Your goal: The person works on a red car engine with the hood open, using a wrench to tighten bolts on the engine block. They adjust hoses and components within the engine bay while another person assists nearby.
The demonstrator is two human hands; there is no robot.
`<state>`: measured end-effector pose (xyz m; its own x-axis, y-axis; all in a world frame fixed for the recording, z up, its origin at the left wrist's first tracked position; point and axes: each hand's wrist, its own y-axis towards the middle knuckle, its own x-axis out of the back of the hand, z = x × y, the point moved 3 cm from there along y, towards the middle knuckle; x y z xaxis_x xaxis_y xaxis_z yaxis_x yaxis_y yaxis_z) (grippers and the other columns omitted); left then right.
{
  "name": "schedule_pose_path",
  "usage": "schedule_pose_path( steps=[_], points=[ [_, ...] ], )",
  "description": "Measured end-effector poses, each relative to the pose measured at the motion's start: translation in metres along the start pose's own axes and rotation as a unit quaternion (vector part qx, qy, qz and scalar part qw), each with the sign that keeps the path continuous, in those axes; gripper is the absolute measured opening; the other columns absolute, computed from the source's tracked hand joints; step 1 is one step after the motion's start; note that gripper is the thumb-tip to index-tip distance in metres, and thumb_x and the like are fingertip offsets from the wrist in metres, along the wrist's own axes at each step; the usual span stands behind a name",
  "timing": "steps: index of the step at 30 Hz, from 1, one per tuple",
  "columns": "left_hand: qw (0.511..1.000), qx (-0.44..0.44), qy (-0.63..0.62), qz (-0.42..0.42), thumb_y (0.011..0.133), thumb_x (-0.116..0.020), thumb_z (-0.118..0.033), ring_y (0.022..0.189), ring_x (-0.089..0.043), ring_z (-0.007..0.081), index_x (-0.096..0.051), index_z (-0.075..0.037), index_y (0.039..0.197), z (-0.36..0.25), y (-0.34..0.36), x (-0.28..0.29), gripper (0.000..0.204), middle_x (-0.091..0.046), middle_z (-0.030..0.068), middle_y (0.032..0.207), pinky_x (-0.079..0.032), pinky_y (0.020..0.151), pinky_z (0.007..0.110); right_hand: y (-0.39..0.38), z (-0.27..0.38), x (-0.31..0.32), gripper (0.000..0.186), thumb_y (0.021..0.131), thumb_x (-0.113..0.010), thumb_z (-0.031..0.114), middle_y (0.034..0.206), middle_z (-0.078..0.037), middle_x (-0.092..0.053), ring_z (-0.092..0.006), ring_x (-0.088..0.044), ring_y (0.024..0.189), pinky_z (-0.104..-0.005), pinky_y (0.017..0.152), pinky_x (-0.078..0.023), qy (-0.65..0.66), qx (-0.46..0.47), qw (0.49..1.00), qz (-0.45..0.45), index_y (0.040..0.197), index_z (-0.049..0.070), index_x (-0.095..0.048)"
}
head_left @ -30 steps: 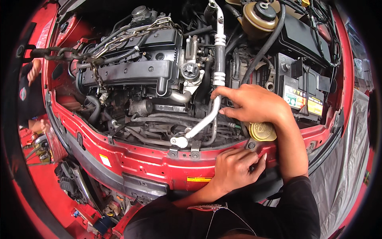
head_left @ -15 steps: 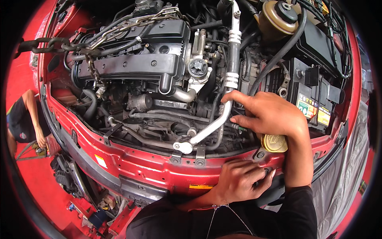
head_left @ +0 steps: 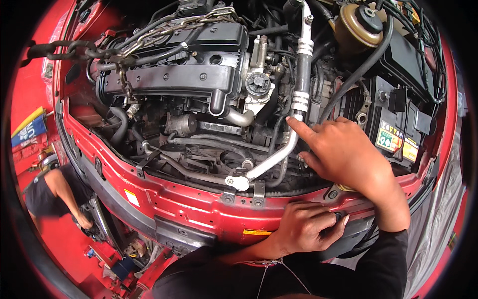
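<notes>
My right hand (head_left: 343, 152) reaches over the engine bay. Its index finger is stretched out, with the tip at the bend of a silver metal pipe (head_left: 273, 163); the thumb stands apart below. Other fingers of that hand are partly hidden. Above the fingertip, metal bands (head_left: 299, 101) clamp the pipe's joint with a dark hose section (head_left: 302, 72). Near the red front panel (head_left: 199, 202) my left hand (head_left: 311, 226) is closed, fingers curled around a small dark thing that I cannot make out. A yellow cap (head_left: 345, 188) is almost covered by my right wrist.
A heavy chain (head_left: 74, 50) stretches across the black engine cover (head_left: 164, 82). To the right are a battery (head_left: 386, 122) and a brownish reservoir (head_left: 359, 25). At the lower left, another person's arm (head_left: 64, 193) reaches toward parts on the red floor.
My right wrist has come lower, covering most of the yellow cap; the index finger lies straighter on the pipe. My left hand stays closed. The other person has bent down toward the floor parts.
</notes>
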<state>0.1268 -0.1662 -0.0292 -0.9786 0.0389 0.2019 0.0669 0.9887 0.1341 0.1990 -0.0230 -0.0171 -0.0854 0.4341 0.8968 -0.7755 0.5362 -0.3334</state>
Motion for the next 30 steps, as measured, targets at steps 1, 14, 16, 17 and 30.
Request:
schedule_pose_path(
  steps=[1,14,16,17,30],
  points=[
    [1.0,0.001,0.0,-0.002,0.085,-0.08,-0.012,0.047,-0.059,0.0227,-0.055,-0.009,0.06,0.001,0.0,0.001,0.035,-0.056,0.0038,0.057,-0.046,0.047,0.035,0.002,0.0,0.0,0.054,0.091,-0.071,0.022,0.077,-0.014,-0.071,-0.0335,-0.072,0.075,-0.0454,0.071,-0.056,0.011,-0.003,0.999,0.037,0.141,0.006,-0.058],
    [0.999,-0.016,-0.026,0.027,0.081,-0.082,-0.009,0.045,-0.051,0.0193,-0.05,-0.01,0.058,0.004,-0.002,-0.003,0.04,-0.051,0.0024,0.056,-0.039,0.043,0.033,0.017,-0.025,-0.02,0.044,0.09,-0.067,0.025,0.071,-0.022,-0.067,-0.0453,-0.068,0.079,-0.0541,0.074,-0.053,0.239,0.019,0.964,0.113,0.127,0.002,-0.062],
    [0.998,-0.045,-0.04,0.01,0.078,-0.083,-0.009,0.042,-0.045,0.0166,-0.046,-0.011,0.054,0.005,0.001,0.0,0.044,-0.045,0.0005,0.054,-0.032,0.04,0.032,0.018,-0.021,-0.022,0.044,0.091,-0.068,0.025,0.067,-0.022,-0.064,-0.0459,-0.065,0.074,-0.055,0.07,-0.05,0.226,0.029,0.969,0.092,0.128,0.002,-0.062],
    [0.998,-0.057,-0.041,-0.001,0.078,-0.083,-0.01,0.044,-0.046,0.0161,-0.046,-0.011,0.055,0.005,-0.003,-0.003,0.044,-0.045,0.0003,0.056,-0.032,0.04,0.033,0.019,-0.02,-0.02,0.044,0.091,-0.068,0.025,0.066,-0.021,-0.063,-0.0462,-0.064,0.073,-0.0556,0.069,-0.049,0.218,0.026,0.97,0.102,0.128,0.003,-0.062],
    [0.996,-0.062,-0.043,-0.051,0.082,-0.08,-0.014,0.054,-0.06,0.0226,-0.059,-0.009,0.065,0.006,-0.012,-0.002,0.027,-0.055,0.0033,0.062,-0.055,0.055,0.036,0.025,-0.011,-0.017,0.048,0.087,-0.071,0.021,0.059,-0.02,-0.058,-0.0441,-0.063,0.067,-0.0531,0.063,-0.045,0.209,0.007,0.969,0.134,0.131,0.005,-0.057]
  ],
)
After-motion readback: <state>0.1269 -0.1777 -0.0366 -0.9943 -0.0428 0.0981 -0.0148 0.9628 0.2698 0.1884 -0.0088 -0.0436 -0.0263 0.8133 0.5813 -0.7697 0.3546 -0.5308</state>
